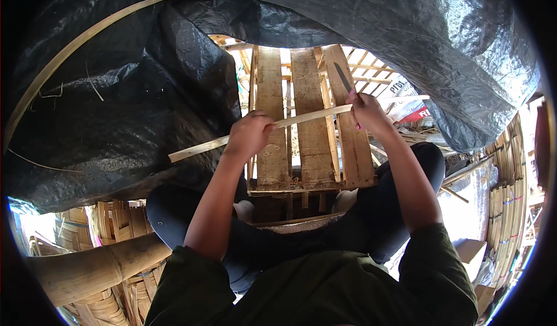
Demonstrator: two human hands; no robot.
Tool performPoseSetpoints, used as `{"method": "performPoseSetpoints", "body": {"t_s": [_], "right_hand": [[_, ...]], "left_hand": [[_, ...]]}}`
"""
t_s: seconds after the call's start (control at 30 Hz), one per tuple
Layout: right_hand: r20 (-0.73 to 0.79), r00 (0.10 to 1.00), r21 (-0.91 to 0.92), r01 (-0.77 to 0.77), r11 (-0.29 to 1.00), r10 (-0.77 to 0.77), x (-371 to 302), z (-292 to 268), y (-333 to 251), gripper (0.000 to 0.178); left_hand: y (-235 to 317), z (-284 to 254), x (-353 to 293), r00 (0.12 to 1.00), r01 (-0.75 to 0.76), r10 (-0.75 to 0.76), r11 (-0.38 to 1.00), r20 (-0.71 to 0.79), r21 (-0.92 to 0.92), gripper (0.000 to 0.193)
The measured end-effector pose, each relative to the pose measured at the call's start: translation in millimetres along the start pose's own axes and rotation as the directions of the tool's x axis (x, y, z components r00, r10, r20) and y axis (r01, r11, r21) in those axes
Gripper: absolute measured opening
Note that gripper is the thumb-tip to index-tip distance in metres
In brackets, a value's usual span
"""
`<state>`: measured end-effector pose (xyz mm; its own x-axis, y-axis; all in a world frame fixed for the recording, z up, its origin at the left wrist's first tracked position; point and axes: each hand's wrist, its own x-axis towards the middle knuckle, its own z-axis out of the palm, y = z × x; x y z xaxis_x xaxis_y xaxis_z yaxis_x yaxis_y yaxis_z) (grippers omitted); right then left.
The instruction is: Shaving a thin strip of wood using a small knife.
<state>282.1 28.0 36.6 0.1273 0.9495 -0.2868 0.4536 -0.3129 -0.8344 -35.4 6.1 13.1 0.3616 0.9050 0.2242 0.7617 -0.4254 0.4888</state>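
Observation:
A long pale bamboo strip [310,116] lies across in front of me, its left end lower than its right. My left hand [250,133] is closed around it left of the middle. Farther right, my right hand [369,114] is closed on a knife, whose dark blade [342,76] points up and away to the left. The strip passes at this hand too; whether the fingers also touch it is hidden. Beneath both hands is a low bench of wooden planks [307,146], with gaps between the boards.
Black plastic sheeting [116,123] hangs to the left and over the far side. A curved strip [75,42] rests against it. A thick bamboo pole [104,268] is at lower left. Bundled bamboo slats [507,210] stand at right, near a printed white-and-red sack [415,114].

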Motion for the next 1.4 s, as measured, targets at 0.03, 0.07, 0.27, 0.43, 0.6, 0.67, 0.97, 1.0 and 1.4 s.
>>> {"method": "performPoseSetpoints", "body": {"t_s": [0.03, 0.07, 0.27, 0.43, 0.6, 0.67, 0.97, 1.0, 1.4], "right_hand": [[-0.007, 1.0, -0.05, 0.0, 0.999, -0.001, -1.8, 1.8, 4.0, 0.027], [-0.01, 1.0, -0.048, -0.007, 0.999, 0.007, -0.6, 2.6, 8.5, 0.027], [-0.151, 0.976, -0.228, 0.116, 0.967, -0.153, 14.0, 9.2, 24.3, 0.029], [-0.202, 0.96, -0.39, 0.102, 0.915, -0.194, 16.8, 29.5, 39.0, 0.033], [-0.216, 0.938, -0.443, 0.154, 0.883, -0.272, 26.2, 32.7, 50.2, 0.033], [-0.218, 0.936, -0.456, 0.154, 0.877, -0.277, 24.0, 30.8, 42.8, 0.034], [-0.267, 0.951, -0.452, 0.022, 0.892, -0.159, 33.7, 30.9, 49.9, 0.043], [-0.266, 0.957, -0.435, -0.011, 0.9, -0.117, 34.7, 32.1, 48.4, 0.045], [-0.078, 0.972, -0.151, -0.23, 0.961, 0.22, 17.9, 37.4, 28.3, 0.039]], "left_hand": [[-3.1, -3.5, -2.8, 0.999, 0.03, -0.03, 1.0, -0.019, 0.003, 0.012], [-5.7, -7.6, -4.0, 1.0, 0.026, -0.026, 1.0, -0.011, 0.0, 0.012], [-8.8, -14.0, -6.9, 0.976, 0.215, -0.218, 0.974, 0.028, 0.074, 0.008], [-5.2, -13.8, -4.5, 0.984, 0.152, -0.155, 0.987, 0.089, 0.041, 0.009], [11.0, 0.2, 3.1, 0.997, 0.07, -0.071, 0.996, -0.003, -0.061, 0.012], [4.0, 4.4, 4.4, 0.996, 0.084, -0.082, 0.993, 0.029, -0.081, 0.012], [-4.3, 21.7, 1.4, 0.998, 0.047, -0.049, 0.995, -0.026, -0.094, 0.014], [-4.5, 22.7, 1.7, 0.998, 0.007, -0.013, 0.997, -0.069, -0.082, 0.014], [-2.7, 22.9, -0.4, 0.999, 0.022, -0.026, 0.995, -0.04, -0.097, 0.016]]}}
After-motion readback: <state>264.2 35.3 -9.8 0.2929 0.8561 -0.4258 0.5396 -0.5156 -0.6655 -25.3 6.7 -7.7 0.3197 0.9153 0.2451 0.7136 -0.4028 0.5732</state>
